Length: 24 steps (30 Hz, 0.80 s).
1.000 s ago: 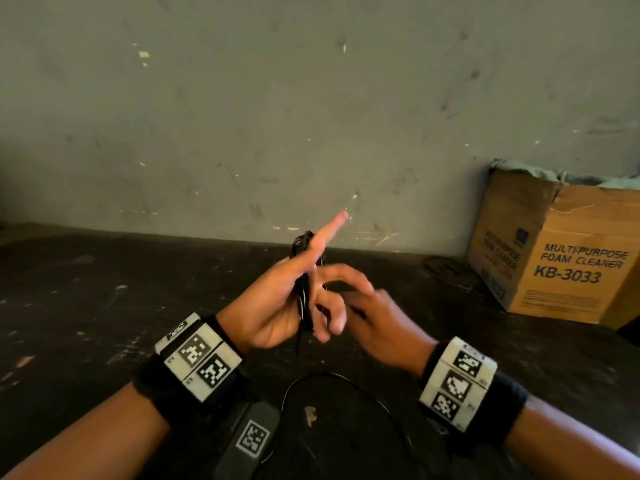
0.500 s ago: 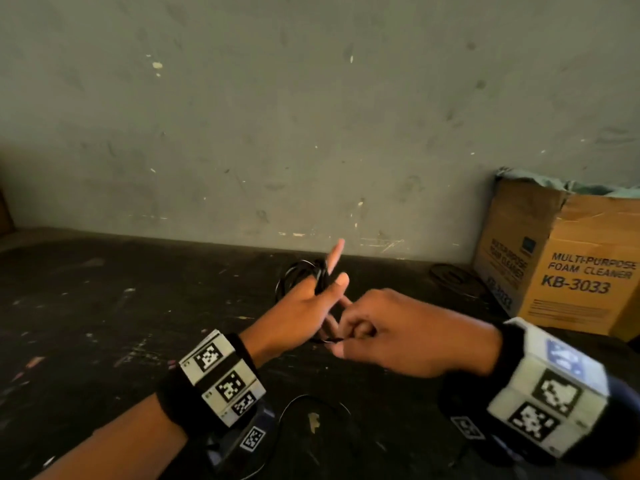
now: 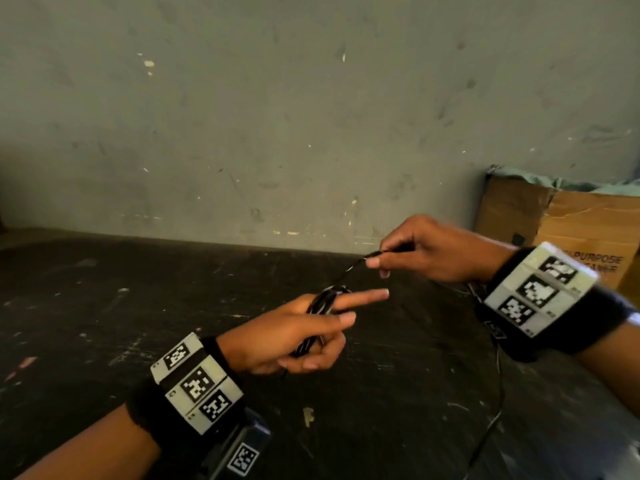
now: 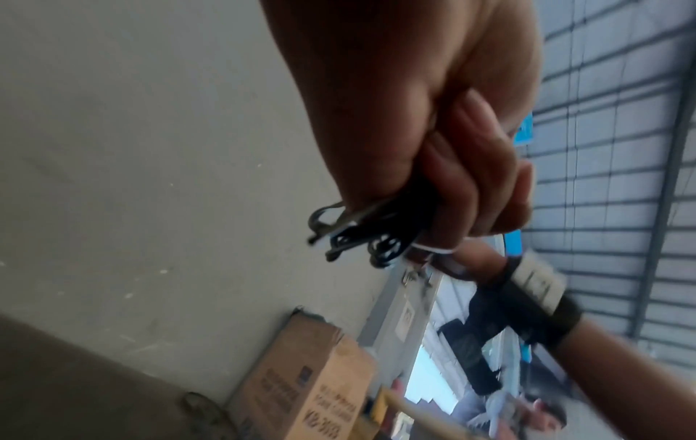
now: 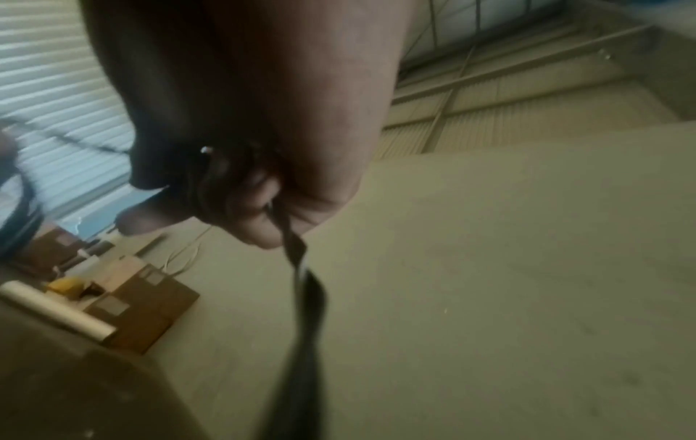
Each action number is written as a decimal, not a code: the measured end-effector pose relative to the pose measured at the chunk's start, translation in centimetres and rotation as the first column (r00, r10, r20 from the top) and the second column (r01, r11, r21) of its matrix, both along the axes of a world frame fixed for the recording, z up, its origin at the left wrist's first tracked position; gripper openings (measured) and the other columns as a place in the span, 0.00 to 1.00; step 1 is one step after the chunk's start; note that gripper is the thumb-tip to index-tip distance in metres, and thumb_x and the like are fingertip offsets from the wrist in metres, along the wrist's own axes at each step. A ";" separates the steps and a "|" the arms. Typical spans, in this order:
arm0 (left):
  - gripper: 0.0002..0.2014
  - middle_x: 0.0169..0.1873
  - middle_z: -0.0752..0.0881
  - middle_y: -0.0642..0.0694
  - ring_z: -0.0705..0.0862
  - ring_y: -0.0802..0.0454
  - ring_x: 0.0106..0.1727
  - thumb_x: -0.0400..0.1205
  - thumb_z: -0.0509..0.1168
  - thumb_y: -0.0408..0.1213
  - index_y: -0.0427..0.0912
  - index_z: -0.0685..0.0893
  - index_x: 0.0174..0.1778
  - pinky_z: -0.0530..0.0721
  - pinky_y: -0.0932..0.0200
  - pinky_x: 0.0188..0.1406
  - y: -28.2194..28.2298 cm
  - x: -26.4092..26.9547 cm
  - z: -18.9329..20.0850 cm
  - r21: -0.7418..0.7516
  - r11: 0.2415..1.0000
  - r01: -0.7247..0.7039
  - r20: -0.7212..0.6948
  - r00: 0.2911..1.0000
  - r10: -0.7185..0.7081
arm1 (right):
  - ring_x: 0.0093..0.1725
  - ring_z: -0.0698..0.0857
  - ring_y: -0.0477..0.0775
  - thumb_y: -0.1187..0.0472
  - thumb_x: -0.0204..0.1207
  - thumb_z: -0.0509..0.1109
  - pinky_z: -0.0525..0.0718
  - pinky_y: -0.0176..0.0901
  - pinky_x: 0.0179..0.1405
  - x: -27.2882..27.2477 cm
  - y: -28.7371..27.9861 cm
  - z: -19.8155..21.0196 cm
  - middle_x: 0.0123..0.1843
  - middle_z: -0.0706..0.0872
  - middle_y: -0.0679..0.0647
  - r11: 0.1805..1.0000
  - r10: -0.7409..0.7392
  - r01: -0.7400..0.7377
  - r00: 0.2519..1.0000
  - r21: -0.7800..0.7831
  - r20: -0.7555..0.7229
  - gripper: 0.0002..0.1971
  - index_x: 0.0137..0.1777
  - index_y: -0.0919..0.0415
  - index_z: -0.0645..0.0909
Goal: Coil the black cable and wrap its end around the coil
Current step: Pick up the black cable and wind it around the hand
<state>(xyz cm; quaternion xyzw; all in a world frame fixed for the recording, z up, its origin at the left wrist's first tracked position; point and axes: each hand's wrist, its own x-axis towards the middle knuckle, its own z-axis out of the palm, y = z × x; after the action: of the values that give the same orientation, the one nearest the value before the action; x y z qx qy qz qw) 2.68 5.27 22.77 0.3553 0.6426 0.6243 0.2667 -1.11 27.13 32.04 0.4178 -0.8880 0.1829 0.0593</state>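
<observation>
Above the dark surface, black cable's coil clamped upright in left hand, free end stretched up-right to right hand pinching it, nearer for wrapping crosswise.

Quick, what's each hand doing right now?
Left hand: holding the coil.
Right hand: pinching the black cable.
</observation>
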 end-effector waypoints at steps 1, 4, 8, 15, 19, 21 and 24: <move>0.23 0.17 0.72 0.48 0.64 0.61 0.12 0.84 0.56 0.41 0.60 0.70 0.76 0.57 0.68 0.09 0.0 0.1 0.4 0.072 0.997 0.012 0.025 1.000 -0.014 | 0.22 0.72 0.44 0.44 0.75 0.65 0.72 0.38 0.24 -0.3 -0.1 -1.0 0.21 0.76 0.46 1.000 0.008 -0.008 1.000 -0.021 0.010 0.15 0.32 0.47 0.85; 0.23 0.19 0.78 0.43 0.69 0.60 0.10 0.84 0.57 0.39 0.56 0.71 0.77 0.59 0.66 0.07 0.2 0.0 1.3 0.265 0.964 0.036 0.065 0.996 -0.056 | 0.33 0.86 0.59 0.35 0.78 0.56 0.85 0.62 0.36 -0.8 -0.9 -4.4 0.35 0.87 0.58 0.996 -0.024 0.024 1.000 -0.086 0.005 0.22 0.44 0.48 0.86; 0.27 0.41 0.89 0.33 0.88 0.47 0.23 0.83 0.59 0.43 0.58 0.64 0.79 0.83 0.60 0.15 0.4 -0.9 2.7 0.474 0.880 0.016 0.123 0.989 -0.085 | 0.50 0.89 0.60 0.56 0.85 0.56 0.87 0.61 0.52 -0.2 -3.2 -8.6 0.52 0.89 0.63 0.990 -0.073 0.084 0.993 -0.116 0.095 0.15 0.57 0.62 0.82; 0.25 0.59 0.88 0.36 0.92 0.42 0.41 0.86 0.49 0.47 0.66 0.56 0.80 0.91 0.54 0.31 0.5 -2.4 3.9 0.456 0.836 -0.306 0.203 0.950 0.237 | 0.38 0.84 0.52 0.53 0.85 0.57 0.84 0.48 0.45 3.0 -6.9 -9.3 0.42 0.85 0.57 0.998 -0.021 0.032 0.975 -0.046 0.222 0.15 0.50 0.63 0.81; 0.31 0.58 0.89 0.39 0.91 0.38 0.46 0.81 0.54 0.50 0.69 0.50 0.80 0.91 0.48 0.41 0.3 -3.2 2.9 0.303 0.865 -0.400 0.041 0.912 0.407 | 0.44 0.86 0.51 0.53 0.84 0.60 0.84 0.47 0.49 4.7 -7.0 -7.5 0.41 0.84 0.55 0.998 -0.041 0.028 0.973 0.059 0.226 0.12 0.45 0.57 0.80; 0.31 0.55 0.90 0.42 0.91 0.39 0.46 0.81 0.54 0.50 0.70 0.50 0.79 0.90 0.48 0.42 0.1 -3.2 2.1 0.192 0.876 -0.442 -0.083 0.882 0.463 | 0.51 0.86 0.40 0.55 0.84 0.61 0.81 0.35 0.56 5.3 -6.6 -6.1 0.43 0.85 0.55 0.993 -0.024 0.003 0.984 0.117 0.178 0.12 0.42 0.57 0.80; 0.27 0.39 0.93 0.45 0.89 0.44 0.39 0.82 0.52 0.53 0.72 0.54 0.77 0.88 0.50 0.44 -0.1 -2.8 0.6 0.001 0.903 -0.429 -0.238 0.877 0.417 | 0.32 0.80 0.29 0.57 0.83 0.63 0.73 0.22 0.37 5.7 -5.7 -3.2 0.37 0.83 0.43 0.985 0.016 -0.046 0.984 0.166 0.179 0.10 0.48 0.61 0.85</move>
<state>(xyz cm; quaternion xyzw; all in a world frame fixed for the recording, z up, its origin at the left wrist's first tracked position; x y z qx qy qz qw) -0.12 5.17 23.38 0.2698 0.7472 0.6048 0.0560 4.58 21.42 28.83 0.4171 -0.8954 0.1442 -0.0584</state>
